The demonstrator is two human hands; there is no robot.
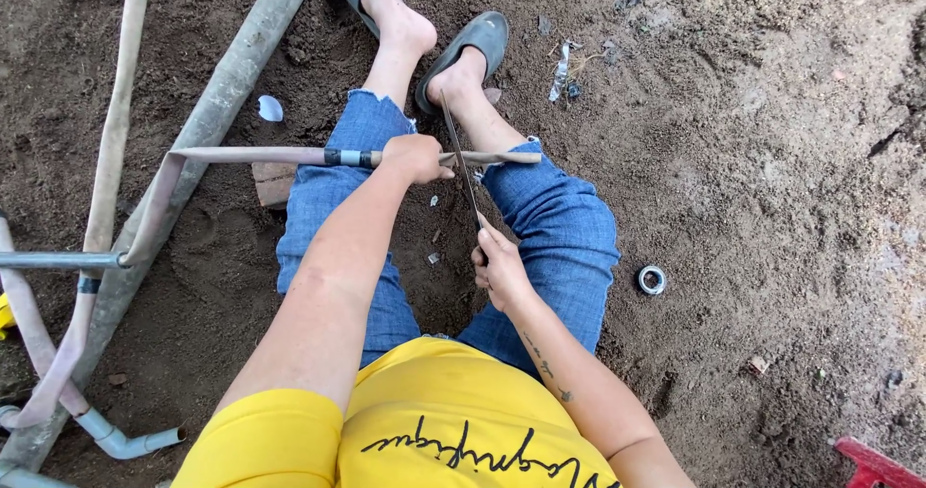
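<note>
The left hand (415, 157) has its fingers wrapped tight around a flattened hose (260, 155), pinning it level across the knees so it cannot roll. The right hand (497, 268) has its fingers closed on a long thin blade (461, 165), which runs forward and crosses the hose just beside the left fingers.

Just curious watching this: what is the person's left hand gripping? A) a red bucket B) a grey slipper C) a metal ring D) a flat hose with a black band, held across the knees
D: the left hand closes around the flat hose, while the right hand holds a thin blade across it.
</note>
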